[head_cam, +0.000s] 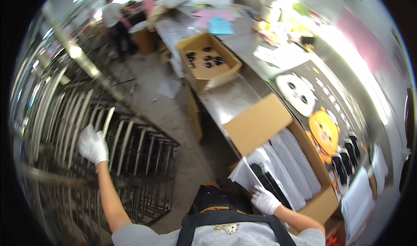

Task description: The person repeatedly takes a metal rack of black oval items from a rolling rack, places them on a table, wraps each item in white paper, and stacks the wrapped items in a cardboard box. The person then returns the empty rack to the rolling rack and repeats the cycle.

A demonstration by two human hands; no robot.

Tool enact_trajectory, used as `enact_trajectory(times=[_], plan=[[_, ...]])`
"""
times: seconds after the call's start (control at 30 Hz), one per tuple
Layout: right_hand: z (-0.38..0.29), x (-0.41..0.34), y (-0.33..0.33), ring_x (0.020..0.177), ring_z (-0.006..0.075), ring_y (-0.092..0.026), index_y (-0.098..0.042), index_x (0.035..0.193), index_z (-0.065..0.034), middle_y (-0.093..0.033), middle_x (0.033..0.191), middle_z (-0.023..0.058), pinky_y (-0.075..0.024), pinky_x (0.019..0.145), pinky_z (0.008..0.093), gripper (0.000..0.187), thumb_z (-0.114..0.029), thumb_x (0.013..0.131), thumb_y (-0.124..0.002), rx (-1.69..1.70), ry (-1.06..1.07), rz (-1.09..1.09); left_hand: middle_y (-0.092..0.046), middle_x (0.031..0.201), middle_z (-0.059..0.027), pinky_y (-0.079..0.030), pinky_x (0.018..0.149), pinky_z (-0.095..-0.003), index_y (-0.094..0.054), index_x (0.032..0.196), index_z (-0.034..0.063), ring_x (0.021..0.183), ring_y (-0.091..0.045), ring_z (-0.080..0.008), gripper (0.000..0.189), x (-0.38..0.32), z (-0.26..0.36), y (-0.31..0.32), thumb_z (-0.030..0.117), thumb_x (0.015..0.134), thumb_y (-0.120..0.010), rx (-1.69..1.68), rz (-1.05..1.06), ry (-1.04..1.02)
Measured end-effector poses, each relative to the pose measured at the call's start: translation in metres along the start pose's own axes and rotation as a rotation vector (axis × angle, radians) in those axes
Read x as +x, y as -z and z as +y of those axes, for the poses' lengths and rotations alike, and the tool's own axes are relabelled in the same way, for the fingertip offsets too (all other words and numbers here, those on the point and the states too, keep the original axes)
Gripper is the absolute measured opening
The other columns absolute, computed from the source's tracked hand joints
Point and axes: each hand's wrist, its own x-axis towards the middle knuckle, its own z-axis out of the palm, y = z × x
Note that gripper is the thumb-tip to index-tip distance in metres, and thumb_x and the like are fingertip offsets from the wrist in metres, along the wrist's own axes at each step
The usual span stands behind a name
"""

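Note:
My left hand [93, 145], in a white glove, reaches over a metal rack [143, 148] lined with rows of pale, ridged strips. Its fingers lie against one pale strip [109, 120]; blur hides whether they grip it. On the other side, my right hand [266, 200], also gloved, is at the near side of an open cardboard carton [317, 210]. The fingertips are beside a folded-out white sheet [244, 177], and I cannot tell if they hold it. Long black pieces [268, 181] lie in the carton next to several white-wrapped rows [293, 164].
A metal-topped workbench [224, 106] runs away from me, bearing a second carton [208, 73] with small black items inside. Several black-and-white pieces [340, 167] lie right of the near carton. A person [115, 24] stands at the far left, beyond the aisle floor [153, 115].

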Motion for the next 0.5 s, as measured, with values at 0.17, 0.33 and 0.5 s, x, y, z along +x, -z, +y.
enact_trajectory(times=[0.17,0.33,0.5], plan=[[-0.005,0.004,0.003,0.099,0.0225,-0.065,-0.062,0.072,-0.0123,-0.063,0.081,0.0048,-0.0355,0.121,0.041,0.007,-0.014,0.078,-0.059,0.061,-0.058,0.11,-0.07,0.129,-0.0094,-0.048,0.099,-0.041,-0.064,0.134,0.0187,0.116,-0.066,-0.0314,0.049,0.039,-0.05,-0.063,0.045,0.093,-0.059,-0.426,-0.604,0.536],[-0.007,0.0,-0.002,0.086,0.021,-0.062,-0.056,0.07,-0.0142,-0.057,0.075,0.0017,-0.0369,0.119,0.0425,0.008,-0.014,0.078,-0.058,0.241,-0.049,0.133,-0.074,0.116,-0.0048,-0.048,0.091,-0.0441,-0.066,0.117,0.0202,0.105,-0.068,-0.0294,0.037,0.007,-0.013,-0.055,0.041,0.088,-0.057,-0.289,-0.574,0.589],[0.011,0.001,0.032,0.086,0.0206,-0.063,-0.062,0.074,-0.0149,-0.06,0.077,0.0025,-0.0389,0.115,0.041,0.009,-0.019,0.081,-0.066,0.454,0.057,-0.02,-0.075,0.11,-0.0059,-0.046,0.088,-0.0462,-0.065,0.111,0.0205,0.102,-0.068,-0.0304,0.03,-0.029,0.052,0.011,0.04,0.09,-0.056,-0.233,-0.455,0.527]])
